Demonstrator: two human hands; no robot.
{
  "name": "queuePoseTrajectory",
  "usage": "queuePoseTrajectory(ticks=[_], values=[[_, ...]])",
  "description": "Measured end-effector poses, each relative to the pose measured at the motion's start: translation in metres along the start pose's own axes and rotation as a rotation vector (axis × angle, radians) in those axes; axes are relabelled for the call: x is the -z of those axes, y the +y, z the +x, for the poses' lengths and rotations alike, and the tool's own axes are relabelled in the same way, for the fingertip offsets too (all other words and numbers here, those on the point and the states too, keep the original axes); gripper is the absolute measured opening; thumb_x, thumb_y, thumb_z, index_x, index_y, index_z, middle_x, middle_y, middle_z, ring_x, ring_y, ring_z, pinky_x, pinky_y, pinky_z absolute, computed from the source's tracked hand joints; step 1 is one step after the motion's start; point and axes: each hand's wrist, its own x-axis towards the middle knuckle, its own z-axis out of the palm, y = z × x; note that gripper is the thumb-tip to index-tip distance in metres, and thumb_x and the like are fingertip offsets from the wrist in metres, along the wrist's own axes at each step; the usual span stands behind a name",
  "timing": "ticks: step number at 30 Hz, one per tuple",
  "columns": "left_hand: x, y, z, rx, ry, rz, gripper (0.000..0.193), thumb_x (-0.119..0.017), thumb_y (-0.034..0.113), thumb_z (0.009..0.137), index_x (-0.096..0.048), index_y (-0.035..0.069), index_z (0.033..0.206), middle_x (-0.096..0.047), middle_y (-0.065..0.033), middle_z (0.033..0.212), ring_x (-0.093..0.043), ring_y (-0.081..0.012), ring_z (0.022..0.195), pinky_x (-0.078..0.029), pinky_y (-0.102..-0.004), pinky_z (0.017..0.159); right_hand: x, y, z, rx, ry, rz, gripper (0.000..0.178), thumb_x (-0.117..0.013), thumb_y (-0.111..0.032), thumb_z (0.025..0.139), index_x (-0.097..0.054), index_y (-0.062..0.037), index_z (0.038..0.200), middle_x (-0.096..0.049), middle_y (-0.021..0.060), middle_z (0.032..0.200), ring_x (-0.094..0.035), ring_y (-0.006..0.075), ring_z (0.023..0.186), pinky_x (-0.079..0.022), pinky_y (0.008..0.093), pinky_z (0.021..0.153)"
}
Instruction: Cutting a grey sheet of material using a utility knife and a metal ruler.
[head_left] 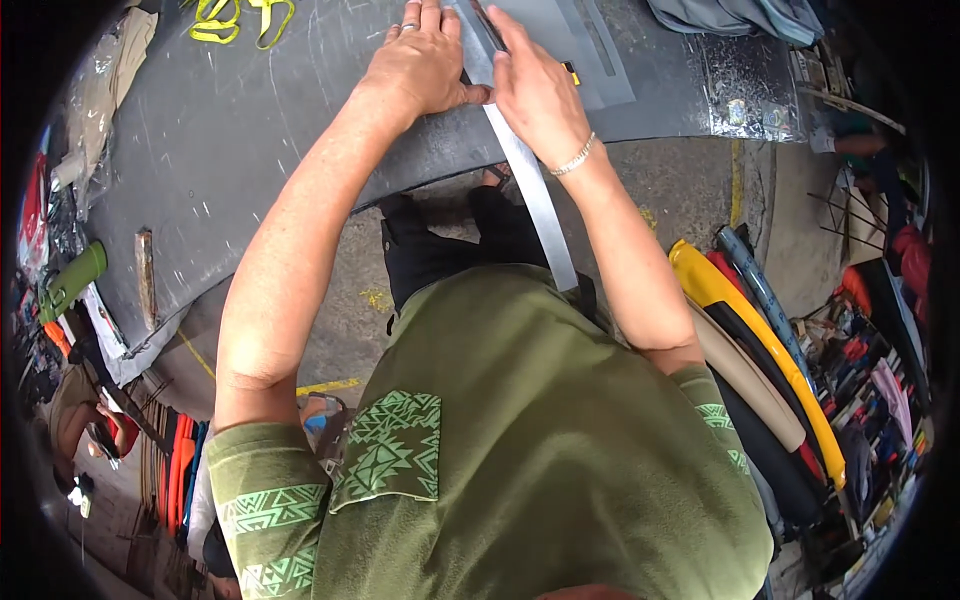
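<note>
A long silver metal straightedge (pixel 533 195) lies on the dark table (pixel 300 110) and sticks out past its near edge toward my body. My left hand (pixel 425 65) is spread flat to the left of it, the thumb reaching to the strip's edge. My right hand (pixel 535 90) is bent over the straightedge from the right, with a slim dark tool (pixel 488 28) along its fingers; what kind it is I cannot make out. Beneath the hands is a grey sheet (pixel 608 90). A small yellow and black piece (pixel 571 73) shows beside my right hand, mostly hidden.
Yellow-green strapping (pixel 225 20) lies at the far left of the table, grey fabric (pixel 740 15) at the far right. A wooden stick (pixel 147 280) rests near the left edge. Rolls of material, one yellow (pixel 770 350), stand at my right. Another person (pixel 80 420) is at lower left.
</note>
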Motion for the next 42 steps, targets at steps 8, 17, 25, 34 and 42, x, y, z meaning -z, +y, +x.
queuePoseTrajectory(ticks=[8,17,25,34,42], values=[[-0.05,-0.027,0.001,-0.369,0.587,-0.393,0.109,-0.071,0.061,0.082,-0.034,-0.015,0.151,-0.033,-0.0381,0.158,-0.031,-0.0483,0.151,-0.033,-0.0508,0.122,-0.009,0.002,0.01,-0.047,-0.084,-0.005,0.05,-0.052,-0.004,0.097,-0.047,-0.0032,0.146,-0.068,0.0327,0.104,-0.067,0.0489,0.096,-0.054,0.055,0.086],[0.004,0.004,0.004,-0.064,0.043,0.016,0.107,-0.067,0.062,0.084,-0.034,-0.016,0.149,-0.033,-0.0398,0.156,-0.032,-0.05,0.15,-0.032,-0.0516,0.123,-0.006,0.006,0.009,-0.08,-0.089,-0.025,0.05,-0.052,-0.003,0.096,-0.047,-0.0028,0.146,-0.068,0.0331,0.108,-0.066,0.0498,0.1,-0.054,0.055,0.087],[-0.059,-0.027,0.005,-0.387,0.62,-0.442,0.108,-0.068,0.062,0.084,-0.034,-0.016,0.15,-0.032,-0.0398,0.157,-0.031,-0.0497,0.15,-0.031,-0.0514,0.123,-0.007,0.003,0.012,-0.076,-0.124,-0.038,0.052,-0.053,-0.003,0.095,-0.046,-0.004,0.147,-0.068,0.0324,0.107,-0.067,0.0489,0.099,-0.055,0.0546,0.087],[-0.062,-0.028,0.005,-0.38,0.6,-0.445,0.11,-0.072,0.061,0.082,-0.033,-0.016,0.15,-0.031,-0.0391,0.158,-0.028,-0.0491,0.152,-0.03,-0.0503,0.124,-0.007,0.004,0.014,-0.097,-0.161,-0.057,0.054,-0.054,-0.005,0.095,-0.045,-0.0054,0.148,-0.069,0.0317,0.103,-0.068,0.0489,0.095,-0.054,0.0555,0.084],[-0.014,-0.007,-0.001,-0.078,0.083,-0.007,0.108,-0.073,0.06,0.083,-0.034,-0.016,0.15,-0.032,-0.038,0.158,-0.029,-0.0487,0.151,-0.031,-0.0512,0.123,0.001,-0.006,0.024,-0.119,-0.256,-0.161,0.052,-0.053,-0.007,0.096,-0.045,-0.0043,0.147,-0.07,0.0301,0.091,-0.067,0.0509,0.087,-0.053,0.0586,0.079]])
